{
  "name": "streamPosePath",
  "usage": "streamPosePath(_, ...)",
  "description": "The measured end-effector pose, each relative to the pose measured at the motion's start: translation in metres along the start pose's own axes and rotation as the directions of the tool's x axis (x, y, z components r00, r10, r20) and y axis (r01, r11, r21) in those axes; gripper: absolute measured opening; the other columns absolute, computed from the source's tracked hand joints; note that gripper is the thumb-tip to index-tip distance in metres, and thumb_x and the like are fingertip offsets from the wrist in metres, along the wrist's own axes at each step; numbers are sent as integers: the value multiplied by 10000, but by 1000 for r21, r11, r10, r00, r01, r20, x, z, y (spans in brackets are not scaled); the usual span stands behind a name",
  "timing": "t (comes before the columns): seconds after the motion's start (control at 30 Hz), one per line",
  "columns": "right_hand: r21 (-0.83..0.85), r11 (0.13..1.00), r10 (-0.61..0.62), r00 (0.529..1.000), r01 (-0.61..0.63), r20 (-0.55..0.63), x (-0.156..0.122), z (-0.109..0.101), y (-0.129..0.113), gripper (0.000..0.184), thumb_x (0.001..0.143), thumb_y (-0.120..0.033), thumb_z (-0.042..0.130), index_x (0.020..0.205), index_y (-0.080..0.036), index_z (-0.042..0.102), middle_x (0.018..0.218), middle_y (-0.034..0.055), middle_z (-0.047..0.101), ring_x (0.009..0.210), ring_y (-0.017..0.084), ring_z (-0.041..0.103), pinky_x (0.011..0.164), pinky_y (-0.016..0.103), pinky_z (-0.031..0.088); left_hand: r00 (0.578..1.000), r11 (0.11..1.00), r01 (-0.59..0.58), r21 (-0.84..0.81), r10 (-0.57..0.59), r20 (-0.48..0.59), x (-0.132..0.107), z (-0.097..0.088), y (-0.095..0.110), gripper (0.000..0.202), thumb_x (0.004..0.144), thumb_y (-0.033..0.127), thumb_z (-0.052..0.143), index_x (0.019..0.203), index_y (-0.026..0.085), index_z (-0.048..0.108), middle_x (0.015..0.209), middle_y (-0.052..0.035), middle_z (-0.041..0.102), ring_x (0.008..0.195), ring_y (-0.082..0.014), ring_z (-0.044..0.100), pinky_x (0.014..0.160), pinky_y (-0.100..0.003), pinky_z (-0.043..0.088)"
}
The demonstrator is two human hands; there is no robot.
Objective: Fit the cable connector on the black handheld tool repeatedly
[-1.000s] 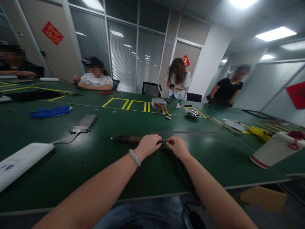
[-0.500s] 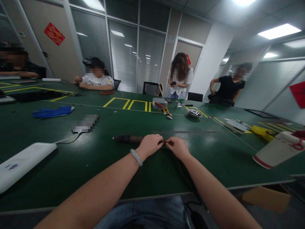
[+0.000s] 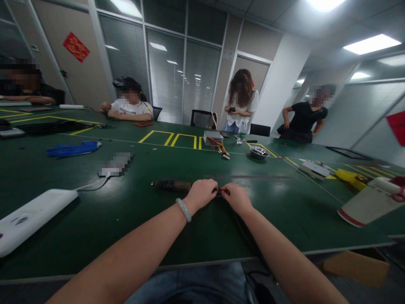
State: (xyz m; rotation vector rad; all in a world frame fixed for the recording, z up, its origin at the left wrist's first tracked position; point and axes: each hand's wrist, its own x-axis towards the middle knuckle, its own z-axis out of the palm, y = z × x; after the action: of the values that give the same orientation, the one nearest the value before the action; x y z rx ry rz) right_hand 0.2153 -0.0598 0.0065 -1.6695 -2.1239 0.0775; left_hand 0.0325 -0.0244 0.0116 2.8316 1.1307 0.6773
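A dark electric screwdriver (image 3: 172,185) lies on the green table with its metal tip pointing left. My left hand (image 3: 202,193) is closed around its rear end, hiding that part. Close by on the right, my right hand (image 3: 236,197) pinches at a small part by the tool's end, probably the cable's plug, too small to make out surely. A dark cable (image 3: 245,230) runs from below my right hand toward the table's front edge. The fingertips of both hands almost meet.
On the left are a white power strip (image 3: 41,219), a phone (image 3: 116,164) and a blue glove (image 3: 74,148). Farther back stand a power supply box (image 3: 213,137) with coloured wires, a metal bowl (image 3: 259,153) and a bottle (image 3: 241,134). A paper cup (image 3: 363,202) stands right. Several people are around.
The view has shifted slightly. Both hands stay at the end of the screwdriver, with the right fingers turned a little.
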Motion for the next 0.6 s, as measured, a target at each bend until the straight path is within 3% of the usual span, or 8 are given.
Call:
streamPosePath(0.27, -184, 971, -149, 989, 151, 27, 7, 2, 5, 210, 926, -231, 475, 927, -195, 682, 918, 51, 643, 854, 160, 597, 818, 274, 430, 999, 1000, -8, 26, 7, 33, 1, 2, 1, 106, 887, 250, 546, 959, 182, 584, 992, -63, 632, 925, -207, 609, 824, -320, 456)
streamPosePath(0.43, -197, 969, -143, 988, 152, 58, 10, 1, 4, 176, 900, -167, 489, 954, -204, 652, 1189, 57, 611, 1019, 168, 592, 904, 269, 417, 1000, 1000, 1, 3, -1, 10, 0, 2, 0, 216, 881, 234, 550, 1092, 194, 527, 1018, -62, 640, 971, -213, 612, 850, -321, 450)
streamPosePath(0.6, -314, 938, -97, 979, 150, 179, 15, -1, 1, 172, 928, -211, 454, 1028, -187, 591, 965, 78, 673, 909, 196, 623, 828, 278, 428, 1000, 1000, -11, 0, 11, 1, -2, 1, 0, 231, 873, 253, 570, 1095, 203, 526, 1039, -66, 647, 996, -228, 616, 879, -346, 454)
